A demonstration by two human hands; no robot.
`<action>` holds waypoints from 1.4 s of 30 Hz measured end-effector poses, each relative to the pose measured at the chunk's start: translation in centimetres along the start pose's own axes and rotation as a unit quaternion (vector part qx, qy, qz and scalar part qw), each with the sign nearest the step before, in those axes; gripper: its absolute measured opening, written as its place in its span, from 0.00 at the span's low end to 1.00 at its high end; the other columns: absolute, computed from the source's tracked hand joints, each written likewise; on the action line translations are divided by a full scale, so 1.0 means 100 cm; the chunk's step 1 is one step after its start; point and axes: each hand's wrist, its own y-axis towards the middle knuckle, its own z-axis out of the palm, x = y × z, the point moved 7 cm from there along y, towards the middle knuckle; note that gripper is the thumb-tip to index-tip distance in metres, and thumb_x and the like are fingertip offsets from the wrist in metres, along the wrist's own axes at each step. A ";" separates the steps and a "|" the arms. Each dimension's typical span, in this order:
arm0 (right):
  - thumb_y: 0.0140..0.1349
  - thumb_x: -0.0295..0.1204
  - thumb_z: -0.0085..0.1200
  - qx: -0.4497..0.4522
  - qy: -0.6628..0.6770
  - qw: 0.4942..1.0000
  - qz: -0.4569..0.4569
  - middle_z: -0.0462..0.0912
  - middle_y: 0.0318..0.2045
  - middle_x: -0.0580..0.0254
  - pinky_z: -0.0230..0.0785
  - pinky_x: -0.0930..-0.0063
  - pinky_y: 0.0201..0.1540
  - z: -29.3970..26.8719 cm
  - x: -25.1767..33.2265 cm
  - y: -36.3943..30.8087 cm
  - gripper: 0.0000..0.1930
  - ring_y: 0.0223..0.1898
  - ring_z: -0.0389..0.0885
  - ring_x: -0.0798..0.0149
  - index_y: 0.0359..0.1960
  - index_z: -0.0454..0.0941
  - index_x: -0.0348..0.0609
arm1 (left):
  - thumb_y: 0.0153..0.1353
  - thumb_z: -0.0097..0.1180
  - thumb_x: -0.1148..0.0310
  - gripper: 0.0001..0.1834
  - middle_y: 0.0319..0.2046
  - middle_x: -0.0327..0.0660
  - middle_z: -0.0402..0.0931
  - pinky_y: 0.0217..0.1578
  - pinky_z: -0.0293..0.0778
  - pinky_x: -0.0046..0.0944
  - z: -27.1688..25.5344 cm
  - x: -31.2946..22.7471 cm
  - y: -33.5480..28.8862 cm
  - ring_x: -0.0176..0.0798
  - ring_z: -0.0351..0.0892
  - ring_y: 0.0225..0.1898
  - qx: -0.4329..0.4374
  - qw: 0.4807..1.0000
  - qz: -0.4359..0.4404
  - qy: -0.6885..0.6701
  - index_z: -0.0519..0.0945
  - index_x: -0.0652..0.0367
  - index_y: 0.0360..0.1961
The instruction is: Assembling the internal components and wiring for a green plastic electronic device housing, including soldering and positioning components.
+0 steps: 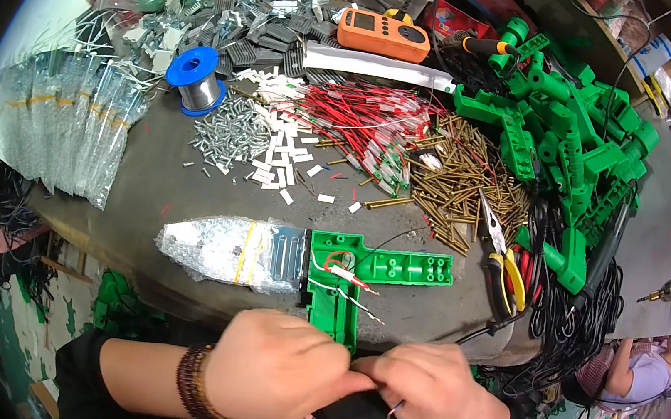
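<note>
Close to my body at the table's front edge, my left hand [278, 367] and my right hand [432, 389] meet with fingers closed and thumbs pinched together. A black cable [474, 332] runs from the right into my right hand, and a thin wire end with blue on it [391, 416] sticks out below those fingers. What my left fingers pinch is hidden. Just beyond my hands lies an open green plastic housing half [407, 270], with a flat pointed piece in bubble wrap [205, 249] joined at its left. Red and white wires [351, 277] lie loose across the housing.
Behind are piles of screws [232, 131], white sleeves [283, 149], red wires [364, 112] and brass rods [468, 188]. A solder spool [199, 92], orange meter [384, 35], pliers [504, 272], green housings [567, 129], black cables [557, 312] and bubble-wrapped pieces [65, 122] surround them.
</note>
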 end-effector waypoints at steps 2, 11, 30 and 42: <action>0.55 0.22 0.63 -0.035 0.022 0.999 0.036 0.82 0.29 0.59 0.75 0.68 0.29 -0.007 -0.016 -0.007 0.09 0.29 0.83 0.56 0.39 0.81 0.42 | 0.49 0.73 0.66 0.20 0.14 0.38 0.67 0.19 0.63 0.44 -0.022 0.006 -0.004 0.46 0.69 0.15 0.021 0.999 -0.031 0.028 0.70 0.52 0.16; 0.66 0.26 0.61 -0.053 0.330 0.911 0.244 0.88 0.30 0.62 0.77 0.78 0.34 0.020 -0.062 -0.019 0.06 0.32 0.87 0.73 0.38 0.80 0.35 | 0.45 0.71 0.62 0.19 0.32 0.31 0.75 0.30 0.69 0.38 0.001 0.014 0.017 0.36 0.76 0.30 0.056 0.974 0.065 0.210 0.84 0.50 0.41; 0.66 0.26 0.61 -0.205 0.233 0.937 0.160 0.85 0.28 0.62 0.73 0.78 0.28 0.008 -0.056 0.006 0.06 0.24 0.82 0.72 0.38 0.81 0.36 | 0.43 0.64 0.69 0.13 0.35 0.32 0.82 0.22 0.64 0.33 0.008 0.019 0.014 0.30 0.74 0.23 -0.062 0.969 0.083 0.224 0.85 0.53 0.35; 0.65 0.25 0.62 -0.176 0.290 0.928 0.152 0.85 0.28 0.61 0.74 0.78 0.28 0.013 -0.058 0.004 0.05 0.26 0.84 0.72 0.36 0.80 0.37 | 0.44 0.64 0.72 0.16 0.33 0.36 0.83 0.19 0.64 0.32 0.002 0.017 0.013 0.31 0.77 0.23 -0.054 0.981 0.105 0.156 0.84 0.58 0.37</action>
